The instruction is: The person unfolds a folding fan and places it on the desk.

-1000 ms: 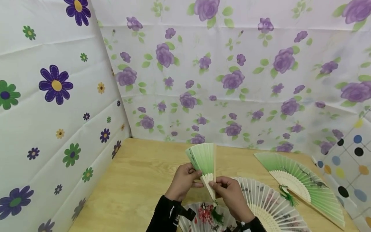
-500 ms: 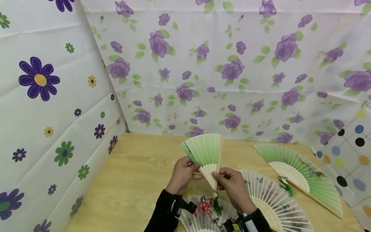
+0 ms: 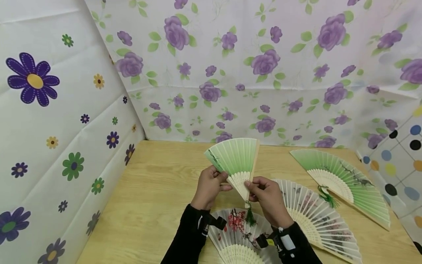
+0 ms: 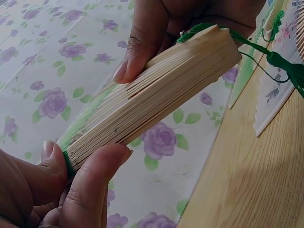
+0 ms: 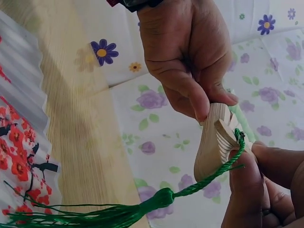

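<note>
A green folding fan (image 3: pixel 234 156), partly spread, is held up above the table between both hands. My left hand (image 3: pixel 210 185) pinches its left edge where the green cloth meets the pale ribs. At the right edge, low on the ribs, my right hand (image 3: pixel 268 198) grips the fan between thumb and fingers. In the left wrist view the ribs (image 4: pixel 142 99) lie stacked close together between the two hands. A green tassel (image 5: pixel 137 209) hangs by a cord from the pivot end.
Below the hands lies a spread white fan with red blossoms (image 3: pixel 240 234). To its right is a white fan with greyish-pink print (image 3: pixel 321 216). Another green fan (image 3: pixel 349 179) lies spread at the far right. Floral cloth (image 3: pixel 230 73) walls the wooden table (image 3: pixel 158 190).
The green fan in my hands has spread wider, from a narrow wedge to a broader one. The head view has tilted down, so the table fans show higher in it.
</note>
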Action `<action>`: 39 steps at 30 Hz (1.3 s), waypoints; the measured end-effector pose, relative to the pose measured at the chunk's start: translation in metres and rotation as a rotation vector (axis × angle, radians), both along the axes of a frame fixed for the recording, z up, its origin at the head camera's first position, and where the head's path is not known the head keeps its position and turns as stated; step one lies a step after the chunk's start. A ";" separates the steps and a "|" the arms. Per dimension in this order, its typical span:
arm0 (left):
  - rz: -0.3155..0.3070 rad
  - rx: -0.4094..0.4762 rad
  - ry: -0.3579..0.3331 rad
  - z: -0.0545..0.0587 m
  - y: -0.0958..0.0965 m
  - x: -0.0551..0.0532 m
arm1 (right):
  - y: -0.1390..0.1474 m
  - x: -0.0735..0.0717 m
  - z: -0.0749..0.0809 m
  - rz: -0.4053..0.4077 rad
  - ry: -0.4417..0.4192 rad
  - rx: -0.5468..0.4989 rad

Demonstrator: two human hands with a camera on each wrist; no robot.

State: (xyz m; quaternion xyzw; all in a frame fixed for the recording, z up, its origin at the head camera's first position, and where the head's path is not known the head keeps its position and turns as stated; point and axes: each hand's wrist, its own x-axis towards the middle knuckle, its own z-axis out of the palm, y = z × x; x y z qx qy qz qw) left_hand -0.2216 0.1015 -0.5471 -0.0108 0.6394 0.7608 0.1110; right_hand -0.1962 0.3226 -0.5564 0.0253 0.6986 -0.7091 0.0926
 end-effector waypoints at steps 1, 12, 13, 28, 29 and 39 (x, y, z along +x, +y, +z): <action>-0.001 0.001 0.001 0.000 0.000 -0.001 | 0.001 0.000 0.000 0.008 -0.002 0.001; -0.073 -0.003 0.008 0.000 0.000 0.003 | 0.014 -0.002 0.001 0.213 -0.044 0.050; -0.079 -0.008 0.013 0.000 0.000 0.004 | 0.015 -0.003 0.001 0.231 -0.051 0.045; -0.053 -0.016 0.016 -0.001 -0.001 0.005 | 0.024 -0.006 0.001 0.195 -0.088 -0.043; -0.046 -0.017 0.019 -0.001 -0.001 0.005 | 0.024 -0.005 0.001 0.191 -0.087 -0.058; -0.073 -0.084 0.079 0.008 0.004 0.005 | 0.033 -0.011 -0.001 0.335 -0.057 -0.080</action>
